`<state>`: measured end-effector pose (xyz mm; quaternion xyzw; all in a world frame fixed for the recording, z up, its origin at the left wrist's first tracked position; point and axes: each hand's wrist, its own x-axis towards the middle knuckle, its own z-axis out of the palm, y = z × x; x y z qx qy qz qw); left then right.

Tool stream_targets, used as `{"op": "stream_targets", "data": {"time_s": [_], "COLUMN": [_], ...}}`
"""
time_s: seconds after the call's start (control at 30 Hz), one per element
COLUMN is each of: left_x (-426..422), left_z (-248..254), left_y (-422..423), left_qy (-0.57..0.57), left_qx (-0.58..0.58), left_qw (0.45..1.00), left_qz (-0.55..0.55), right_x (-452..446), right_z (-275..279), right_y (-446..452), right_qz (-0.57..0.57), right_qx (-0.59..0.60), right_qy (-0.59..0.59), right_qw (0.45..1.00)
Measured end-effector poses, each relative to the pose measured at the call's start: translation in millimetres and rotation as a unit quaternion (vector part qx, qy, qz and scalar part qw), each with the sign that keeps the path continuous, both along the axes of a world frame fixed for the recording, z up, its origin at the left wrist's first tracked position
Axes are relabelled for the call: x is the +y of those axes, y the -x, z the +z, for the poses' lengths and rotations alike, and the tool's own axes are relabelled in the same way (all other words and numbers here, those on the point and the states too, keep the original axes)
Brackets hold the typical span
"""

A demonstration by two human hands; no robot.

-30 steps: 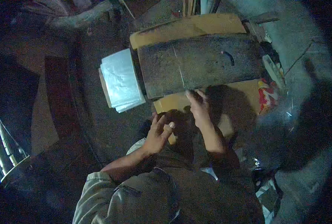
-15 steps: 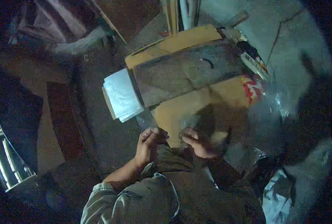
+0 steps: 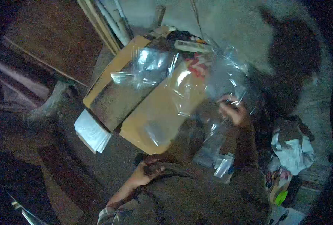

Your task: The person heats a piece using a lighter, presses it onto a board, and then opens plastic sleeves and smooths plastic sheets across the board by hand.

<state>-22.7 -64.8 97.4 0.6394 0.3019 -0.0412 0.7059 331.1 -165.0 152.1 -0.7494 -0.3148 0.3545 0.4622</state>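
My right hand [image 3: 234, 111] is at the right of the cardboard, its fingers closed on a clear plastic bag [image 3: 226, 80]. The film is spread and shiny, with glare hiding its edges. Low over my lap, my left hand [image 3: 149, 171] is curled near the cardboard's front corner; shadow covers its fingers, so anything in them is hidden. In front lies a flattened cardboard box [image 3: 147, 125] with a dark panel across it. More clear film [image 3: 147, 62] shines above the panel. A small clear packet [image 3: 223, 165] rests on my lap below the right hand.
A stack of whitish plastic sheets [image 3: 92, 129] sits at the cardboard's left corner. Red-and-white packaging [image 3: 199, 65] lies at its far right. Poles [image 3: 114, 22] lean at the back. A white crumpled bag [image 3: 292, 146] is on the floor at right.
My view has turned, so the cardboard appears tilted. The right hand has moved up and right, away from the left, with clear film now spread about it. The left hand has dropped lower.
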Motion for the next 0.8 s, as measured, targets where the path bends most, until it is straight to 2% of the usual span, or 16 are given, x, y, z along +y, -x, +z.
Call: {"op": "stream_targets", "data": {"time_s": [0.03, 0.1, 0.2, 0.27, 0.3, 0.37, 0.43, 0.47, 0.53, 0.57, 0.63, 0.73, 0.77, 0.8], "left_x": [0, 2, 6, 6, 5, 2, -1, -3, -6, -5, -2, 0, 0, 2], "left_z": [1, -7, 0, 3, -1, -8, -11, -8, -3, -5, -19, -41, -34, -24], "left_y": [-2, -3, -6, -8, -6, 1, 4, 2, -3, -2, 9, 30, 23, 10], "left_qy": [-0.036, -0.029, -0.026, -0.035, -0.083, -0.134, -0.056, -0.057, 0.028, 0.030, 0.030, 0.114, 0.116, -0.031], "left_qx": [0.013, 0.007, 0.003, 0.003, 0.028, 0.053, 0.036, 0.037, 0.008, 0.012, -0.077, -0.056, -0.050, -0.055], "left_qw": [0.999, 0.999, 0.999, 0.999, 0.995, 0.988, 0.997, 0.997, 0.999, 0.999, 0.996, 0.991, 0.991, 0.998], "left_qz": [-0.015, -0.024, -0.032, -0.039, -0.047, -0.058, -0.036, -0.040, 0.029, 0.027, -0.014, 0.037, 0.035, -0.003], "right_x": [-14, -39, -79, -115, -130, -143, -144, -145, -144, -142, -141, -148, -151, -158], "right_z": [-6, -22, -49, -98, -120, -140, -142, -145, -149, -149, -147, -138, -134, -133], "right_y": [-24, -60, -103, -153, -175, -192, -191, -197, -208, -213, -221, -222, -219, -213], "right_qz": [-0.030, -0.067, -0.240, -0.257, -0.253, -0.250, -0.251, -0.251, -0.262, -0.269, -0.286, -0.321, -0.329, -0.333], "right_qx": [-0.007, -0.016, -0.007, -0.009, -0.022, -0.080, -0.138, -0.159, -0.210, -0.241, -0.308, -0.400, -0.431, -0.462], "right_qy": [0.003, 0.004, 0.063, 0.091, 0.116, 0.200, 0.286, 0.298, 0.306, 0.305, 0.298, 0.282, 0.274, 0.267], "right_qw": [1.000, 0.998, 0.969, 0.962, 0.960, 0.944, 0.915, 0.907, 0.891, 0.882, 0.857, 0.810, 0.794, 0.777]}}
